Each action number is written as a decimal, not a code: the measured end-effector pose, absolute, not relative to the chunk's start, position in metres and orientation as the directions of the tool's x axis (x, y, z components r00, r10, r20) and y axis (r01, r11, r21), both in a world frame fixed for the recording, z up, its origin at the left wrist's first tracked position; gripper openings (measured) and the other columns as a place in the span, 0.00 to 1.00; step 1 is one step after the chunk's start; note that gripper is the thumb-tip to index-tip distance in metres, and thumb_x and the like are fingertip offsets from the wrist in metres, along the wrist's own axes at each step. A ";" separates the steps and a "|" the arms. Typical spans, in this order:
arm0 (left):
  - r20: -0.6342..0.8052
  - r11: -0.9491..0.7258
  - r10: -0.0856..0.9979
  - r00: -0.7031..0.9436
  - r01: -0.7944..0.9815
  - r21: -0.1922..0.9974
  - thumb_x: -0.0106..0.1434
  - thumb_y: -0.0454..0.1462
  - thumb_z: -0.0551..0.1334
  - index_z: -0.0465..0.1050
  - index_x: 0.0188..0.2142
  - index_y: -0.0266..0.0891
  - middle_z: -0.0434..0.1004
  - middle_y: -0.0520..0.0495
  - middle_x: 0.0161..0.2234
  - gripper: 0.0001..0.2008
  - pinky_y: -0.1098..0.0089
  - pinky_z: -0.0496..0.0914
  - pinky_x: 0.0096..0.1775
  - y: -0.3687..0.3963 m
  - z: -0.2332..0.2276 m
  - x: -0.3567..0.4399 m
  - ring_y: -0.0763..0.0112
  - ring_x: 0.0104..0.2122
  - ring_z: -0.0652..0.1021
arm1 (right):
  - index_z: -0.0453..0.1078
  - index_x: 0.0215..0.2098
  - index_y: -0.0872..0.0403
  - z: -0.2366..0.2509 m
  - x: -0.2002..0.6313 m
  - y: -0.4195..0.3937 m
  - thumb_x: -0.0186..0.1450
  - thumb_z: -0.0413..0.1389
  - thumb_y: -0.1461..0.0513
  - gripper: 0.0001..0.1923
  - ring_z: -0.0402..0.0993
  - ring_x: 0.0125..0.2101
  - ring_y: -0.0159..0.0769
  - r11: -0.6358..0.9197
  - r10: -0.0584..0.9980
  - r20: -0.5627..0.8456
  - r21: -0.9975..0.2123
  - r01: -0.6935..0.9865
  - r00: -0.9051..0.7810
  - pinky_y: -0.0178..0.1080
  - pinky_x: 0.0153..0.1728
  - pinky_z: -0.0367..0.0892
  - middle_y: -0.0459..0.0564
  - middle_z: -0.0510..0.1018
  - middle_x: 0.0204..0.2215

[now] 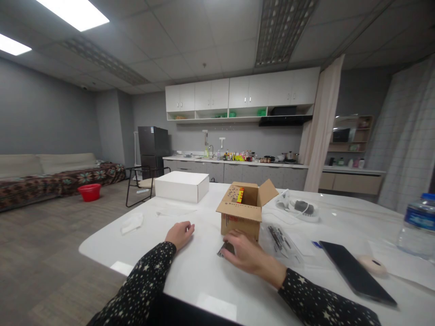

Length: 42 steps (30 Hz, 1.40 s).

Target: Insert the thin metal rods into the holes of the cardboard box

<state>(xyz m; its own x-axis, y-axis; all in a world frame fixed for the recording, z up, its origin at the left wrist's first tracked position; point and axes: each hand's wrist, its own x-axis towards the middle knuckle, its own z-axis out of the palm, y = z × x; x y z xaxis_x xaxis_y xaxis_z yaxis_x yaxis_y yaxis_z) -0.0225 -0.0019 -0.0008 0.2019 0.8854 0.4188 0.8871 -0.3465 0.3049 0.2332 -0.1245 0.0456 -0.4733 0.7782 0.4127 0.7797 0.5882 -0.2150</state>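
My right hand [242, 251] is closed over a small dark packet-like object [227, 248] with a silvery edge, low over the table just in front of an open cardboard box [240, 224]. The fingers hide most of that object, so its kind is unclear. Inside the box a yellow and red item [240, 195] shows near the left wall. To the left, my left hand [180, 234] rests on the white table [200, 271] with its fingers loosely curled in and nothing visible in them. A clear plastic bag of thin dark pieces [279, 240] lies right of the box.
A white box [182, 186] stands behind my left hand, with crumpled clear plastic [132, 223] at the left. On the right are a white cable and adapter [302, 208], a black tablet-like slab [356, 271], a beige mouse-like object [373, 265] and a water bottle [418, 226].
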 end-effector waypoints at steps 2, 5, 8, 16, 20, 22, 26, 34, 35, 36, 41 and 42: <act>0.414 -0.337 0.890 0.194 0.889 0.309 0.63 0.46 0.50 0.69 0.23 0.40 0.72 0.49 0.22 0.19 0.72 0.57 0.31 -0.002 -0.001 -0.022 0.70 0.25 0.70 | 0.71 0.44 0.56 0.038 0.236 -0.122 0.63 0.53 0.55 0.16 0.69 0.43 0.44 0.559 0.792 0.414 -0.194 0.806 -0.449 0.43 0.46 0.61 0.56 0.76 0.39; 0.406 -0.330 0.895 0.187 0.890 0.316 0.63 0.46 0.50 0.70 0.23 0.40 0.71 0.49 0.22 0.19 0.72 0.57 0.31 -0.003 0.000 -0.022 0.70 0.25 0.70 | 0.69 0.47 0.56 0.028 0.236 -0.119 0.62 0.53 0.52 0.21 0.67 0.45 0.47 0.512 0.820 0.390 -0.176 0.841 -0.418 0.46 0.48 0.59 0.57 0.75 0.42; 0.398 -0.329 0.898 0.189 0.888 0.320 0.63 0.46 0.50 0.70 0.23 0.40 0.71 0.49 0.22 0.18 0.72 0.57 0.31 -0.002 0.000 -0.022 0.70 0.25 0.70 | 0.68 0.48 0.56 0.019 0.232 -0.115 0.62 0.52 0.50 0.22 0.67 0.46 0.48 0.484 0.841 0.362 -0.170 0.858 -0.402 0.47 0.48 0.58 0.56 0.75 0.43; 0.414 -0.343 0.889 0.195 0.883 0.321 0.63 0.46 0.50 0.69 0.23 0.40 0.71 0.49 0.21 0.19 0.72 0.56 0.30 -0.002 -0.001 -0.024 0.70 0.25 0.69 | 0.68 0.46 0.57 0.014 0.224 -0.115 0.63 0.51 0.52 0.20 0.67 0.45 0.46 0.491 0.839 0.356 -0.167 0.855 -0.412 0.45 0.47 0.56 0.56 0.74 0.43; 0.416 -0.341 0.889 0.192 0.883 0.321 0.63 0.46 0.50 0.68 0.23 0.40 0.70 0.50 0.21 0.19 0.72 0.56 0.30 -0.003 -0.001 -0.024 0.70 0.25 0.69 | 0.69 0.45 0.56 0.016 0.223 -0.115 0.63 0.51 0.52 0.19 0.66 0.45 0.46 0.495 0.833 0.364 -0.150 0.856 -0.417 0.45 0.47 0.55 0.56 0.75 0.42; 0.417 -0.342 0.889 0.191 0.882 0.323 0.63 0.46 0.50 0.68 0.23 0.40 0.70 0.50 0.21 0.19 0.72 0.56 0.30 -0.003 0.000 -0.023 0.70 0.25 0.69 | 0.69 0.44 0.56 0.016 0.222 -0.115 0.63 0.51 0.52 0.18 0.66 0.44 0.46 0.497 0.831 0.367 -0.150 0.855 -0.418 0.45 0.47 0.55 0.56 0.75 0.41; 0.412 -0.339 0.891 0.188 0.881 0.330 0.63 0.46 0.50 0.69 0.23 0.40 0.70 0.49 0.21 0.19 0.71 0.56 0.30 -0.003 0.000 -0.023 0.71 0.24 0.68 | 0.70 0.42 0.56 0.016 0.221 -0.114 0.63 0.51 0.53 0.17 0.67 0.44 0.45 0.511 0.825 0.363 -0.155 0.845 -0.432 0.44 0.47 0.55 0.55 0.76 0.40; 0.406 -0.334 0.893 0.192 0.889 0.313 0.63 0.46 0.49 0.67 0.23 0.39 0.70 0.49 0.21 0.19 0.71 0.55 0.30 -0.003 0.000 -0.022 0.71 0.25 0.68 | 0.71 0.39 0.56 0.017 0.219 -0.114 0.64 0.50 0.53 0.16 0.69 0.42 0.43 0.520 0.816 0.362 -0.117 0.846 -0.451 0.43 0.47 0.54 0.54 0.77 0.38; 0.406 -0.333 0.894 0.192 0.889 0.313 0.63 0.46 0.49 0.67 0.23 0.39 0.70 0.49 0.21 0.19 0.71 0.55 0.30 -0.003 0.000 -0.022 0.71 0.25 0.68 | 0.71 0.39 0.56 0.017 0.219 -0.113 0.64 0.50 0.53 0.16 0.69 0.42 0.43 0.522 0.813 0.365 -0.112 0.845 -0.454 0.43 0.47 0.54 0.54 0.77 0.38; 0.406 -0.333 0.894 0.191 0.889 0.314 0.63 0.46 0.49 0.67 0.23 0.40 0.70 0.49 0.21 0.19 0.71 0.55 0.30 -0.003 0.000 -0.022 0.71 0.25 0.68 | 0.71 0.39 0.56 0.017 0.219 -0.113 0.64 0.50 0.53 0.16 0.69 0.42 0.43 0.524 0.810 0.368 -0.108 0.845 -0.456 0.43 0.47 0.54 0.54 0.77 0.38; 0.405 -0.334 0.893 0.194 0.891 0.309 0.63 0.46 0.49 0.67 0.23 0.40 0.71 0.49 0.21 0.19 0.71 0.56 0.30 -0.003 0.000 -0.022 0.71 0.25 0.69 | 0.71 0.37 0.56 0.017 0.218 -0.111 0.64 0.50 0.53 0.15 0.68 0.41 0.42 0.532 0.800 0.374 -0.081 0.843 -0.469 0.43 0.48 0.52 0.54 0.77 0.36; 0.406 -0.334 0.893 0.195 0.891 0.307 0.63 0.46 0.49 0.67 0.23 0.40 0.71 0.49 0.22 0.19 0.71 0.56 0.30 -0.003 0.000 -0.022 0.71 0.25 0.69 | 0.71 0.36 0.56 0.017 0.217 -0.111 0.64 0.50 0.53 0.15 0.68 0.40 0.42 0.533 0.799 0.374 -0.076 0.843 -0.472 0.44 0.48 0.52 0.53 0.77 0.36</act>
<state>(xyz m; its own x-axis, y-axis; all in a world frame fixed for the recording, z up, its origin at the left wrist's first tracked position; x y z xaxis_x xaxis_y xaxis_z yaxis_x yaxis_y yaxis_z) -0.0223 -0.0029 -0.0004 0.1950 0.8927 0.4063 0.8909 -0.3344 0.3073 0.2174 -0.1112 0.0170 -0.4716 0.7988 0.3735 0.8426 0.5331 -0.0760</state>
